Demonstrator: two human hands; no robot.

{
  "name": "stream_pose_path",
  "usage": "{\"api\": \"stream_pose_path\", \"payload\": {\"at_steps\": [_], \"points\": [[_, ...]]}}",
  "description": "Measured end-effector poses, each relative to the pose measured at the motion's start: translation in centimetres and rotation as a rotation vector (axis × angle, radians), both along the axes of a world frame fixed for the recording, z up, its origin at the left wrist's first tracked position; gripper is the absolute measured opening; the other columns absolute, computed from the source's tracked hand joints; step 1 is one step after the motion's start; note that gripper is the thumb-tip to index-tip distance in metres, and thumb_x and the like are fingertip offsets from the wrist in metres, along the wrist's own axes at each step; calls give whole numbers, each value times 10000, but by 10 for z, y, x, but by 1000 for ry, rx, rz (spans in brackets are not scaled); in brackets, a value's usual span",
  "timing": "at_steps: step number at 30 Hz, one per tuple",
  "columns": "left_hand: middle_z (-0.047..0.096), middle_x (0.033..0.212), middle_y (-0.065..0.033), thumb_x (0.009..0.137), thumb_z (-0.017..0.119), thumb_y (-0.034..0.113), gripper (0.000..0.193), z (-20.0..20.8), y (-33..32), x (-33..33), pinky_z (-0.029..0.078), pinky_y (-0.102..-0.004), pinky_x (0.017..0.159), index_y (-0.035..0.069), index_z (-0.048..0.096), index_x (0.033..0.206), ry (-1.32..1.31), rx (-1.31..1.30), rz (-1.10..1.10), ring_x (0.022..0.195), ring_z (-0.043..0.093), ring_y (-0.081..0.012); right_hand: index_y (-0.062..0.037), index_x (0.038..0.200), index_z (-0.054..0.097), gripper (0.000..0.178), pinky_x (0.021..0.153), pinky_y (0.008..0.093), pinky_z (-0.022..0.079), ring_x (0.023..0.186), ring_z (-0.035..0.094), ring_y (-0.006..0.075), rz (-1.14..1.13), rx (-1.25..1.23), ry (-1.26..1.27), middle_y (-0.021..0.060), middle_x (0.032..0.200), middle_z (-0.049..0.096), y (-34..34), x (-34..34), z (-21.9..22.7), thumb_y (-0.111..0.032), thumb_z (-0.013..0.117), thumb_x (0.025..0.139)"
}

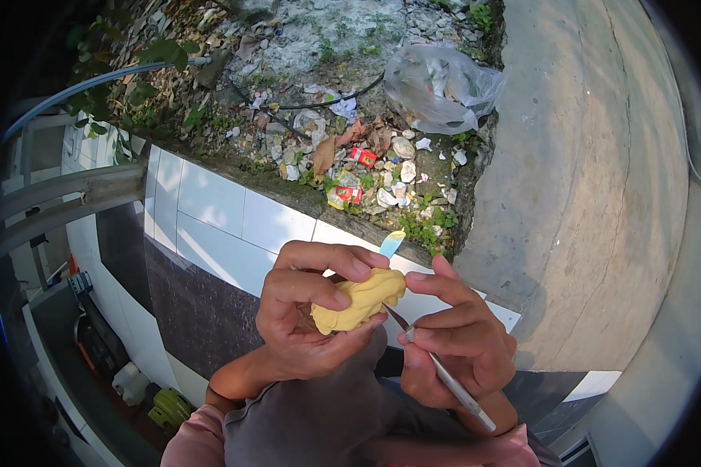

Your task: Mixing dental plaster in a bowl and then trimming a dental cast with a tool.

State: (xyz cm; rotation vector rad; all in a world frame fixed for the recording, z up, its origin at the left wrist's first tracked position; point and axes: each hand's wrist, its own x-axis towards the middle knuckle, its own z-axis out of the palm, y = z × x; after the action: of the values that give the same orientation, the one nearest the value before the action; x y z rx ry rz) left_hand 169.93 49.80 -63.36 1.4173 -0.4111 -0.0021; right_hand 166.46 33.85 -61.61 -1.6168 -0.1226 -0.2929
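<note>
The left hand (308, 311) has its fingers closed around an irregular yellow lump (362, 300) with a creased surface, held in front of the person's body; the fingers and thumb cover part of it. The right hand (469, 342) has its fingers pinched on a slender silver-handled knife (456, 387). Its dark blade points at the lump's lower right edge; whether the tip touches is hard to tell. Beyond the lump stands a small pale-blue and yellow strip (392, 244), its lower end hidden and its kind unclear. On the littered ground, small red packets (362, 157) carry printing too small to read. A crumpled translucent plastic bag (444, 92) blurs its contents.
</note>
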Motion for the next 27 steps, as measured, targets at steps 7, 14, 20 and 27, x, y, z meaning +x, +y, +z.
{"api": "stream_pose_path", "payload": {"at_steps": [7, 14, 20, 27], "points": [[476, 1078, -176, 688, 709, -131, 450, 1, 2, 1, 565, -390, 826, 49, 434, 996, -6, 10, -12, 1043, 587, -334, -50, 846, 607, 182, 979, 553, 408, 970, 658, 357, 6, -61, -6, 76, 735, 663, 0, -1, 4, -23, 722, 707], [475, 1088, -186, 689, 723, -113, 446, -2, 2, 0, 569, -385, 839, 24, 429, 994, 22, -57, -34, 1049, 588, -347, -153, 942, 706, 242, 996, 524, 392, 873, 633, 248, -48, -200, 2, 18, 800, 559, -6, -4, 2, -113, 749, 707], [477, 1083, -187, 690, 717, -123, 438, -2, 0, -1, 568, -384, 846, 19, 438, 996, 6, -70, -33, 1049, 590, -348, -225, 973, 732, 335, 932, 476, 448, 791, 558, 170, -4, -423, -45, -13, 817, 457, -5, 3, 5, -166, 783, 646], [481, 1075, -192, 687, 712, -131, 421, -7, -1, -1, 570, -388, 841, 9, 454, 988, -10, -28, -4, 1026, 602, -355, -222, 967, 729, 317, 915, 474, 457, 812, 558, 170, -4, -498, -8, -4, 836, 466, -8, 5, 1, -201, 784, 655]]}}
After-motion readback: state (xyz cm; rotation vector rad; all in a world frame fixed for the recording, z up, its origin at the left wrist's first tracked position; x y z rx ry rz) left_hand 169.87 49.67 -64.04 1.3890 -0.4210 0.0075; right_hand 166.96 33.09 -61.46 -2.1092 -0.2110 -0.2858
